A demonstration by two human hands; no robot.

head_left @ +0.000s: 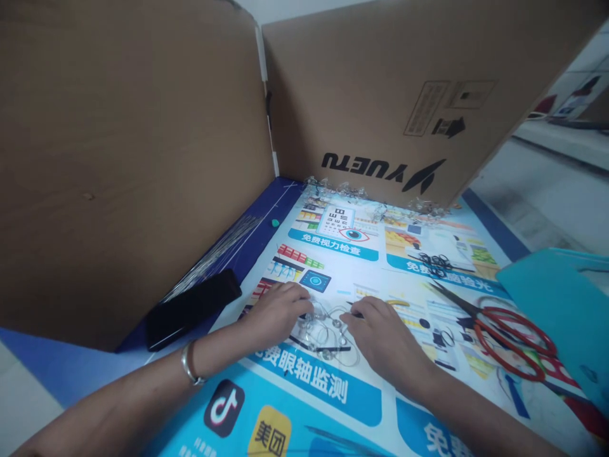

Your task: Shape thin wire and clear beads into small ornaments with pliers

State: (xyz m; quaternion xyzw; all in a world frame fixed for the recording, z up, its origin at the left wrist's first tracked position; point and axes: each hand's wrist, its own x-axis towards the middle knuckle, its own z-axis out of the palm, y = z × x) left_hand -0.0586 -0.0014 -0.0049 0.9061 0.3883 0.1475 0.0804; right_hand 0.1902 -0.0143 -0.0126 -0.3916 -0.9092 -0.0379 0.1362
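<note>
A small tangle of thin looped cords with clear little parts (316, 330) lies on the printed sheet between my hands. At its left edge my left hand (278, 312) rests with curled, closed fingertips; what they grip is hidden. My right hand (380, 336) is closed in a pinch at the right side of the tangle. Something small and dark shows by its fingertips, too small to name. Scissors with red handles (514, 336) lie to the right of my right hand, and a black phone (195, 308) lies left of my left hand.
Cardboard panels (380, 95) stand along the back and left. Clear small pieces (423, 208) lie along the back panel's foot. Thin wires (214, 257) lie beside the phone. A bundle of black loops (432, 261) sits behind the scissors. A teal sheet (556, 311) covers the right.
</note>
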